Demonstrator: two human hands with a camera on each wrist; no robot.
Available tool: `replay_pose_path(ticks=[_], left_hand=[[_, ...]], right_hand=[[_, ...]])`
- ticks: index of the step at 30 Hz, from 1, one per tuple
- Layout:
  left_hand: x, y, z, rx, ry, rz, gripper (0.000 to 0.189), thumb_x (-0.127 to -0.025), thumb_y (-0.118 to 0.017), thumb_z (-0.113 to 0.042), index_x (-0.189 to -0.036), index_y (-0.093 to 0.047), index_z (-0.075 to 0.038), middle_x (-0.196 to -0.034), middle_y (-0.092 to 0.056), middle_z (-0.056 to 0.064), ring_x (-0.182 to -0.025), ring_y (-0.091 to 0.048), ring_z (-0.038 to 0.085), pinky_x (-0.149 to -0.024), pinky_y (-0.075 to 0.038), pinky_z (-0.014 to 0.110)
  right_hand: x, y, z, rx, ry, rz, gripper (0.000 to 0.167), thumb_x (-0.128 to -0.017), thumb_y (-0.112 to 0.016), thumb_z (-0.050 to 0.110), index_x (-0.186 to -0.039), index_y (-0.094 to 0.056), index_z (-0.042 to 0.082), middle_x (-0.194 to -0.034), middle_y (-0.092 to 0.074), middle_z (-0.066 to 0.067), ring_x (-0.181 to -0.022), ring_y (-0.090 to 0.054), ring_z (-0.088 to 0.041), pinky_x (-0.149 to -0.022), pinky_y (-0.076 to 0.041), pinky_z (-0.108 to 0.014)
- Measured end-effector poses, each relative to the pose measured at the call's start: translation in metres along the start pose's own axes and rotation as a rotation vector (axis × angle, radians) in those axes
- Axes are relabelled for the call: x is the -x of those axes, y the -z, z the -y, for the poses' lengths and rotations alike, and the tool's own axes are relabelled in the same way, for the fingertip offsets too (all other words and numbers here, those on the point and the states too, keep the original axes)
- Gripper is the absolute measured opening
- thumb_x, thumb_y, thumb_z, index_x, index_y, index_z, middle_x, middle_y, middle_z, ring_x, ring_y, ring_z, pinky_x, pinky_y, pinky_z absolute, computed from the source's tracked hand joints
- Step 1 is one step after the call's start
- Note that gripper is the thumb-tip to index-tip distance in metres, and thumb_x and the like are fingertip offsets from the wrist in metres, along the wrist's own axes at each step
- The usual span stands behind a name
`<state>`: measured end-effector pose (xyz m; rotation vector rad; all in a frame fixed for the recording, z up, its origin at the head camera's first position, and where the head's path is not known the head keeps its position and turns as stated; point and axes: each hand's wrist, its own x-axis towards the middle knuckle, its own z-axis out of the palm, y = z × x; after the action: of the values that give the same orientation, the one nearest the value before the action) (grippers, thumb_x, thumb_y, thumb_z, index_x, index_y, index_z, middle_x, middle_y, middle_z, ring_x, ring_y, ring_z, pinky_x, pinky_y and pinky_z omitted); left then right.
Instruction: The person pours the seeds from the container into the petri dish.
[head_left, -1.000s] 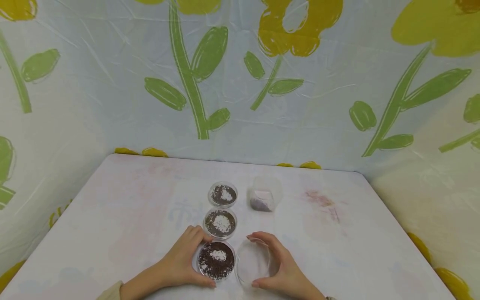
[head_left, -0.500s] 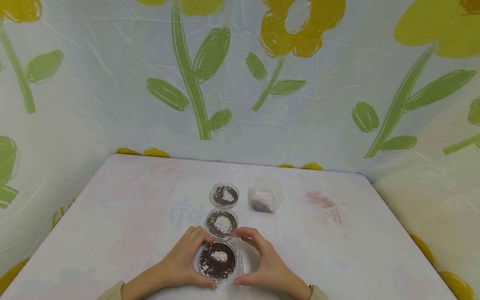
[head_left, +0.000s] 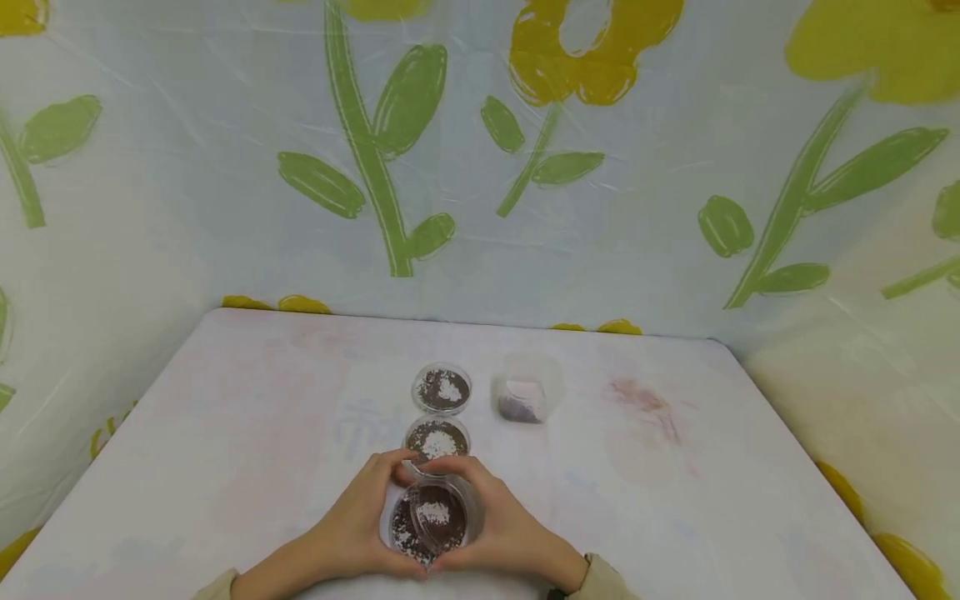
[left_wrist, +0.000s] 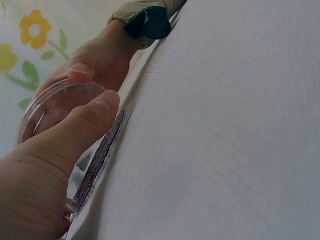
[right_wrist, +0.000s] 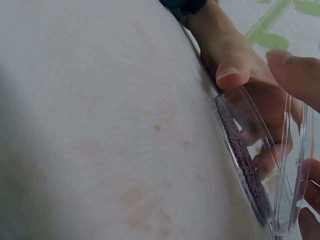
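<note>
In the head view a round clear petri dish, filled with dark brown grains and topped with white powder, sits near the table's front edge. My left hand grips it from the left, thumb at the near side and fingers at the far side. From the right, my right hand holds a clear petri dish lid by its rim. The lid is tilted over the dish and overlaps its right part. Both thumb tips nearly meet at the near side. The left wrist view shows the lid standing above the grains.
Behind the hands, two more filled petri dishes stand in a row, a middle one and a far one. To their right is a translucent container with some dark material in it. A flowered cloth hangs behind the table.
My right hand has carried the clear lid leftward, from beside the dish to over it, where it is now tilted. My left hand stays around the dish.
</note>
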<state>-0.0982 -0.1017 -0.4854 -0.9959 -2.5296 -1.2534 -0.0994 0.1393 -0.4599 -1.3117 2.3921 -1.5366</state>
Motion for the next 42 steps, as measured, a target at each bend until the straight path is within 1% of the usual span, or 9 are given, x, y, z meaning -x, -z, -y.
replay_pose_path(ticks=[6, 10, 15, 17, 22, 27, 33, 37, 42], left_hand=[[0.004, 0.001, -0.002, -0.026, 0.010, -0.012, 0.137, -0.048, -0.086, -0.073, -0.154, -0.026, -0.010, -0.120, -0.046, -0.012, -0.111, -0.050, 0.006, -0.100, -0.047, 0.042], [0.004, 0.001, -0.003, -0.049, -0.007, -0.010, 0.137, -0.048, -0.085, -0.074, -0.154, -0.028, -0.009, -0.123, -0.046, -0.012, -0.113, -0.049, 0.007, -0.100, -0.047, 0.044], [0.003, 0.003, 0.002, -0.072, -0.060, 0.017, 0.135, -0.050, -0.088, -0.069, -0.153, -0.028, -0.007, -0.123, -0.046, -0.012, -0.110, -0.048, 0.005, -0.097, -0.049, 0.039], [0.002, 0.005, 0.005, -0.067, -0.058, 0.043, 0.133, -0.050, -0.089, -0.067, -0.154, -0.028, -0.009, -0.124, -0.045, -0.013, -0.111, -0.047, 0.004, -0.098, -0.049, 0.038], [-0.001, 0.009, 0.012, 0.010, -0.050, 0.097, 0.128, -0.054, -0.091, -0.061, -0.154, -0.028, -0.010, -0.130, -0.045, -0.010, -0.118, -0.048, 0.006, -0.105, -0.045, 0.041], [-0.004, 0.009, 0.015, 0.042, -0.075, 0.109, 0.123, -0.058, -0.091, -0.055, -0.153, -0.028, -0.009, -0.134, -0.045, -0.005, -0.121, -0.049, 0.010, -0.107, -0.043, 0.041], [-0.006, 0.009, 0.016, 0.070, -0.088, 0.120, 0.122, -0.060, -0.092, -0.051, -0.153, -0.027, -0.008, -0.131, -0.046, -0.009, -0.120, -0.050, 0.010, -0.107, -0.042, 0.040], [-0.005, 0.011, 0.017, 0.084, -0.073, 0.139, 0.120, -0.061, -0.092, -0.050, -0.154, -0.027, -0.009, -0.129, -0.046, -0.009, -0.119, -0.049, 0.010, -0.107, -0.043, 0.038], [-0.004, 0.013, 0.021, 0.080, -0.086, 0.157, 0.117, -0.064, -0.091, -0.050, -0.153, -0.028, -0.009, -0.129, -0.046, -0.007, -0.117, -0.049, 0.010, -0.104, -0.043, 0.034]], right_hand=[[-0.016, -0.003, 0.009, 0.072, 0.186, 0.087, 0.104, -0.060, -0.097, 0.021, -0.143, -0.039, 0.000, -0.144, -0.049, -0.012, -0.131, -0.046, -0.026, -0.112, -0.036, -0.036], [-0.021, -0.002, 0.020, 0.091, 0.239, 0.112, 0.104, -0.056, -0.098, 0.016, -0.140, -0.040, -0.005, -0.144, -0.048, -0.017, -0.130, -0.047, -0.030, -0.112, -0.037, -0.037], [-0.021, -0.005, 0.014, 0.107, 0.259, 0.113, 0.104, -0.056, -0.098, 0.017, -0.139, -0.040, -0.006, -0.143, -0.048, -0.016, -0.131, -0.046, -0.032, -0.112, -0.037, -0.038], [-0.020, -0.006, 0.007, 0.117, 0.273, 0.121, 0.104, -0.058, -0.098, 0.020, -0.140, -0.039, -0.005, -0.145, -0.047, -0.016, -0.133, -0.044, -0.032, -0.113, -0.035, -0.040], [-0.019, -0.007, -0.007, 0.133, 0.314, 0.142, 0.100, -0.063, -0.095, 0.023, -0.141, -0.040, -0.006, -0.149, -0.042, -0.018, -0.136, -0.040, -0.034, -0.114, -0.033, -0.044], [-0.017, -0.006, -0.014, 0.142, 0.347, 0.156, 0.090, -0.068, -0.091, 0.020, -0.139, -0.042, -0.008, -0.149, -0.041, -0.021, -0.138, -0.038, -0.036, -0.116, -0.026, -0.051], [-0.013, -0.004, -0.018, 0.166, 0.321, 0.198, 0.076, -0.077, -0.079, 0.022, -0.140, -0.044, 0.000, -0.150, -0.042, -0.015, -0.141, -0.036, -0.033, -0.117, -0.021, -0.056], [-0.012, -0.003, -0.018, 0.187, 0.296, 0.251, 0.073, -0.079, -0.075, 0.023, -0.142, -0.044, 0.006, -0.152, -0.042, -0.010, -0.143, -0.033, -0.031, -0.117, -0.018, -0.058], [-0.014, -0.003, -0.018, 0.218, 0.306, 0.295, 0.070, -0.083, -0.072, 0.025, -0.144, -0.042, 0.007, -0.154, -0.039, -0.011, -0.145, -0.029, -0.032, -0.118, -0.017, -0.058]])
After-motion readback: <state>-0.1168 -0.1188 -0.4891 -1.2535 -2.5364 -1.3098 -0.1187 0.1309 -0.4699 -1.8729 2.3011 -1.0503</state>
